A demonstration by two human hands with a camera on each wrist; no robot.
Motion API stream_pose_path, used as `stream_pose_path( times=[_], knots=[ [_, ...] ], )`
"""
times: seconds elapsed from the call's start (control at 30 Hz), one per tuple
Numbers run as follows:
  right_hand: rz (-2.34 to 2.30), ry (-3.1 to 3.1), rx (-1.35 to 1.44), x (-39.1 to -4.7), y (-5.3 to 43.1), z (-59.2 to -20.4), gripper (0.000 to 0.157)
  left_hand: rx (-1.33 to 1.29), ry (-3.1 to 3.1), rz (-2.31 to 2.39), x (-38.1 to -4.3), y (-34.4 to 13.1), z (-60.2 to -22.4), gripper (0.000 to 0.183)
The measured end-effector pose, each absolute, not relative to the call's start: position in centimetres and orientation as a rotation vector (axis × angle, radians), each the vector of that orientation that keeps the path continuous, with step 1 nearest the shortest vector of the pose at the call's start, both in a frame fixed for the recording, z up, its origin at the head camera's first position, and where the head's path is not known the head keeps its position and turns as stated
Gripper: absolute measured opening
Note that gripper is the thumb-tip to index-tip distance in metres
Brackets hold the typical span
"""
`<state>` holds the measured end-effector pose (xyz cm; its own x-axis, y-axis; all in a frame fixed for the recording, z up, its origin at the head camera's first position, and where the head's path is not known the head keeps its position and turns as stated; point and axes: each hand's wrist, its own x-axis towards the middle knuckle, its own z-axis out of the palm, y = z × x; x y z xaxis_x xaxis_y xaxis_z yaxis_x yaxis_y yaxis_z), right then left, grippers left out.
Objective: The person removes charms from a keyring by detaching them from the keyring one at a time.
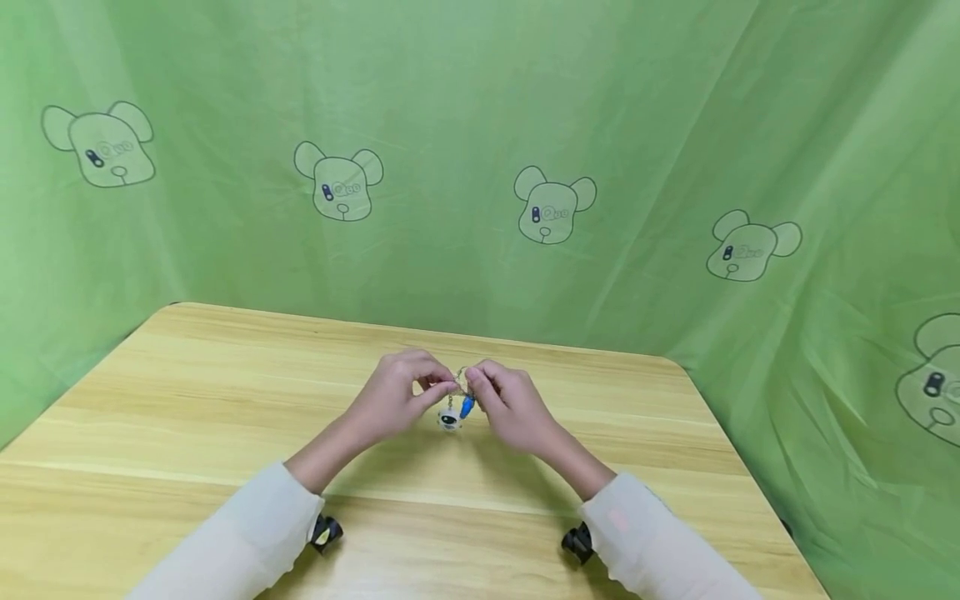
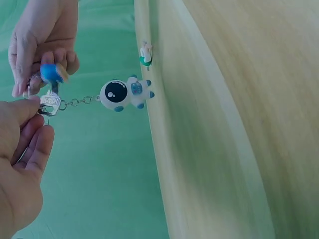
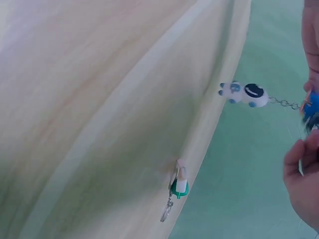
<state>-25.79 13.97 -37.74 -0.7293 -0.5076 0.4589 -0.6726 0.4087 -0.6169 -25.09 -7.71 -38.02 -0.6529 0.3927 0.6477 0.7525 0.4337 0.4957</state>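
Above the table, my left hand point(image 1: 393, 396) and right hand point(image 1: 517, 408) meet fingertip to fingertip at a metal key ring point(image 1: 461, 373). Each hand pinches the ring between thumb and fingers, and the fingertips partly hide it. A silver key point(image 2: 50, 102) hangs by the left fingertips in the left wrist view. From a short chain point(image 2: 79, 100) dangles a white-and-blue astronaut charm point(image 2: 122, 94) with a black visor. Close to the right fingers hangs a small blue piece point(image 1: 467, 407), blurred in the wrist views, its kind unclear.
On the wooden table point(image 1: 225, 375) lies a second keychain point(image 3: 179, 186) with a green and white figure, near the far edge in both wrist views. A green curtain point(image 1: 450, 83) printed with bear heads stands behind. Black wrist devices point(image 1: 326, 534) sit under the sleeves.
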Motion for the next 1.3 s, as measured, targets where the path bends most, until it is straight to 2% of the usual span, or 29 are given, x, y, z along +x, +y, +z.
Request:
stream_pose_path(
  times=[0.67,1.03,1.3],
  knots=[
    [1.225,-2.476,1.068,-26.08,14.49,-38.13,0.028,-0.960,-2.204,-1.123,-25.10,-8.10,-37.95,0.004],
    [1.162,-2.373,0.913,-26.13,14.55,-38.26,0.011,-0.925,-2.207,-1.185,-25.05,-7.95,-37.78,0.004],
    [1.215,-2.290,0.886,-26.21,14.08,-38.20,0.010,-0.837,-2.196,-1.337,-24.92,-7.75,-37.78,0.005]
  ],
)
